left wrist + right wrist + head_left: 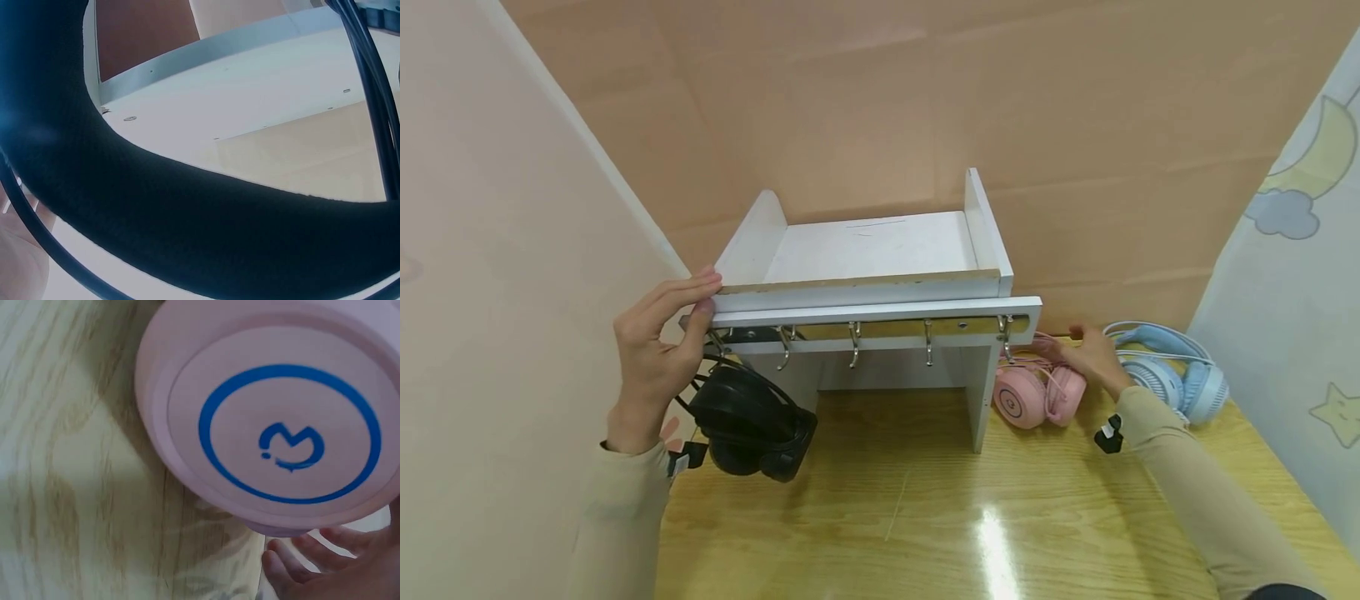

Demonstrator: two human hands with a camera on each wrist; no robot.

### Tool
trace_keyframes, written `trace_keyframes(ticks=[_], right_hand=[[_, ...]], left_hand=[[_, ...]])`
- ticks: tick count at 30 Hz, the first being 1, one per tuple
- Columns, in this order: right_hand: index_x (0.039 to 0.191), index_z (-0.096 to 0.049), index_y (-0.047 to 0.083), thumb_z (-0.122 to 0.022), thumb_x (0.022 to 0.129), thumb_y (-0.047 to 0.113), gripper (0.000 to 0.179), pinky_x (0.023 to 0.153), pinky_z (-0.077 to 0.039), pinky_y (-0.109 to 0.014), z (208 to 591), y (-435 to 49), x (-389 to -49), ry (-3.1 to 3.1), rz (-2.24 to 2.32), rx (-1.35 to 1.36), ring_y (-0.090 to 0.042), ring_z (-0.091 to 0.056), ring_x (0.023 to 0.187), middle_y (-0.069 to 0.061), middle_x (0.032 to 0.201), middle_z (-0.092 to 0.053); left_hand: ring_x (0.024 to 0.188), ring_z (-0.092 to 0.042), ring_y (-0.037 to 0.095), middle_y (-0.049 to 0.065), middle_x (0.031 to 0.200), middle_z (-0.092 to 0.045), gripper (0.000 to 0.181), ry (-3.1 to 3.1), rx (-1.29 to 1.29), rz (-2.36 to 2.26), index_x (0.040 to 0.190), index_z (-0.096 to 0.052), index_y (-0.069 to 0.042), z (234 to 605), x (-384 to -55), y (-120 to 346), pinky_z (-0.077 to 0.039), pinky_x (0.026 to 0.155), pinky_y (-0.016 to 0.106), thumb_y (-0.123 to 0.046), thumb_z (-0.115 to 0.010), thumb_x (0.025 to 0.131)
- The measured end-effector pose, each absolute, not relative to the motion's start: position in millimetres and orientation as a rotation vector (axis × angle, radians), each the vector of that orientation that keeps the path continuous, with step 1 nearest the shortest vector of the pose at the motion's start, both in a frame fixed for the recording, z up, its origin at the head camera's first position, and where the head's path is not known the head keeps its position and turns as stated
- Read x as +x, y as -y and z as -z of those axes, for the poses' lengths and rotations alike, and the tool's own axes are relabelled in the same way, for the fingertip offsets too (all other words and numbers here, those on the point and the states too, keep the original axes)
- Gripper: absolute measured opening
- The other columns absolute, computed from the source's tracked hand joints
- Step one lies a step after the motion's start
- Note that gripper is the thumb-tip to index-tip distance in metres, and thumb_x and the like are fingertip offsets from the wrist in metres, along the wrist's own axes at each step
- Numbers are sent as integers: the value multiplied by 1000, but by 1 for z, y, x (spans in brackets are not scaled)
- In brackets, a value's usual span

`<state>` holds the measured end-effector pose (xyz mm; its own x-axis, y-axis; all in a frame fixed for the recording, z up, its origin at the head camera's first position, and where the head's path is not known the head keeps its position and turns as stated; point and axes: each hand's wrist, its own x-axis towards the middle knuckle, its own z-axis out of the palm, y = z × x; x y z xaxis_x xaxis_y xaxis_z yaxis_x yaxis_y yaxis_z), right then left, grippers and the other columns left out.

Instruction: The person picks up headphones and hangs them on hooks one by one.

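Observation:
My left hand [658, 342] grips the left end of the white shelf's hook board [880, 312], fingers on top and thumb in front. Below it, black headphones [752, 421] hang at the leftmost hook; their black headband [206, 219] fills the left wrist view. My right hand [1093, 360] reaches behind pink headphones [1037, 392] on the table, beside their headband. In the right wrist view its loosely bent fingers [300, 565] lie near a pink ear cup [287, 434] with a blue ring. The thumb's contact is hidden.
Light blue headphones [1172, 375] lie right of my right hand, near the patterned right wall [1285, 333]. Several metal hooks [855, 343] line the shelf board. The shelf stands on the wooden table [865, 500], against a brown paper-covered wall [887, 108].

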<state>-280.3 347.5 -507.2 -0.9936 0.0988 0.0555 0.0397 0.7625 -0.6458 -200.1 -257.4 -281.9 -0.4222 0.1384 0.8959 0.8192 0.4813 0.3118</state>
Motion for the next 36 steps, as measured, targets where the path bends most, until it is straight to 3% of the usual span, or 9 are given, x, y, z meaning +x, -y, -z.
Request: trace_keyframes(ticks=[8, 20, 27, 36], right_hand=[[144, -44, -22, -60, 100, 54, 89, 106, -50, -67, 505, -352, -282, 3021, -1037, -94, -60, -56, 127, -46, 138, -56], [130, -56, -23, -58, 100, 52, 81, 100, -53, -65, 506, -354, -285, 3075, -934, -73, -61, -59, 121, -46, 131, -60], [131, -56, -23, -54, 102, 59, 87, 97, -56, -62, 509, -356, -283, 3100, -1022, -70, -58, -61, 119, -46, 132, -59], [112, -69, -14, -57, 102, 45, 61, 79, -58, -46, 507, -354, -286, 3091, -952, -55, -44, -68, 99, -35, 111, -71]], left_hand=[[120, -74, 10, 30, 107, -78, 24, 1833, -801, 999, 107, -79, 12, 281, -199, 254, -55, 110, 26, 18, -67, 87], [119, -75, 11, 31, 105, -78, 23, 1823, -801, 1006, 105, -79, 12, 280, -197, 253, -56, 109, 26, 19, -67, 87], [121, -74, 11, 29, 108, -78, 24, 1842, -801, 994, 107, -79, 11, 281, -199, 256, -55, 110, 25, 18, -67, 87], [121, -74, 10, 29, 108, -78, 24, 1848, -798, 993, 107, -79, 11, 282, -201, 257, -55, 110, 25, 17, -67, 88]])
